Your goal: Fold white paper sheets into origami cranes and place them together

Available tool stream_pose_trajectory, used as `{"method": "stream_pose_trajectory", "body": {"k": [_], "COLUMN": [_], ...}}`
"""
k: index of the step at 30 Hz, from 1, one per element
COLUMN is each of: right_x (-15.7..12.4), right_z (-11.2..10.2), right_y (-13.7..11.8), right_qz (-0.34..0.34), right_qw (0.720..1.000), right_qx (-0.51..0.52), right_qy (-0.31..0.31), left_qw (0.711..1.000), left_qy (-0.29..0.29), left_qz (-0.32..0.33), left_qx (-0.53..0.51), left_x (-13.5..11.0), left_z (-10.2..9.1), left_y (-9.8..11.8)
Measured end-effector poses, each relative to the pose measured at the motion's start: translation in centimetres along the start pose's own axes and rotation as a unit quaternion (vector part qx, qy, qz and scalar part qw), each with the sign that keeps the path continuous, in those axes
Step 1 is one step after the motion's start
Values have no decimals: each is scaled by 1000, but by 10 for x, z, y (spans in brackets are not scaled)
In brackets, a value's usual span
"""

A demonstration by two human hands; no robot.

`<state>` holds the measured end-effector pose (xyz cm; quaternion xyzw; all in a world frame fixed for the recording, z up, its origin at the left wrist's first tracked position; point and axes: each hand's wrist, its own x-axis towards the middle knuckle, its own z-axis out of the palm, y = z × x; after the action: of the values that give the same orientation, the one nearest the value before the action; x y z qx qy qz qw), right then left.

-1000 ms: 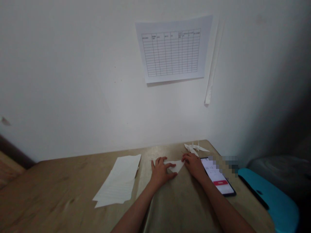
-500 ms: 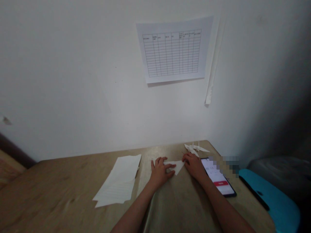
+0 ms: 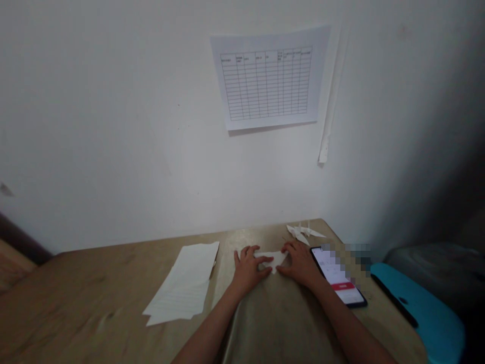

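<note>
A small piece of folded white paper [image 3: 271, 260] lies on the tabletop [image 3: 76, 308], toward the far edge and a little right of its middle. It is no longer a plain sheet: the folded shape spreads wide from side to side, with pointed flaps at its ends and a blunt tip aimed toward the person. Its layers look thin and crisp, but the fine creases are too small to make out.

The left hand [image 3: 248, 270] sits on the paper's left end, its fingers [image 3: 263, 260] reaching across the top. The right hand [image 3: 299, 264] comes in from the other side, its fingertips [image 3: 283, 269] touching the right end. Both grips bear down on the paper from either side, but I cannot tell whether either one actually pinches it.

Just beyond the right hand, near the far edge, sit white origami cranes [image 3: 305, 231]. A loose stack of white paper sheets [image 3: 181, 285] lies left of the left hand, its top sheets slightly askew. Beside the right hand, a smartphone [image 3: 337, 277] lies near the right edge, showing a pale screen with a red button [image 3: 343, 286]. Its upper end is pixelated. A ruled paper chart [image 3: 267, 78] is taped to the wall above.
</note>
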<state>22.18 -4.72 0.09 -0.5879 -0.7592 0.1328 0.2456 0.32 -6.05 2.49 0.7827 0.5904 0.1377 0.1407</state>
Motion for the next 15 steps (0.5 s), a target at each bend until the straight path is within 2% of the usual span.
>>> {"method": "stream_pose_trajectory", "body": {"k": [8, 15], "right_x": [-7, -7], "right_z": [2, 2], "right_y": [-10, -6], "right_qz": [10, 3], "right_qw": [1000, 1000], "right_qx": [-2, -11], "right_qy": [-12, -20], "left_qw": [1000, 999], "left_qy": [0, 30], "left_qz": [-5, -3], "left_qx": [9, 12], "left_x": [-1, 3], "left_z": [-3, 10], "left_y": [3, -8]}}
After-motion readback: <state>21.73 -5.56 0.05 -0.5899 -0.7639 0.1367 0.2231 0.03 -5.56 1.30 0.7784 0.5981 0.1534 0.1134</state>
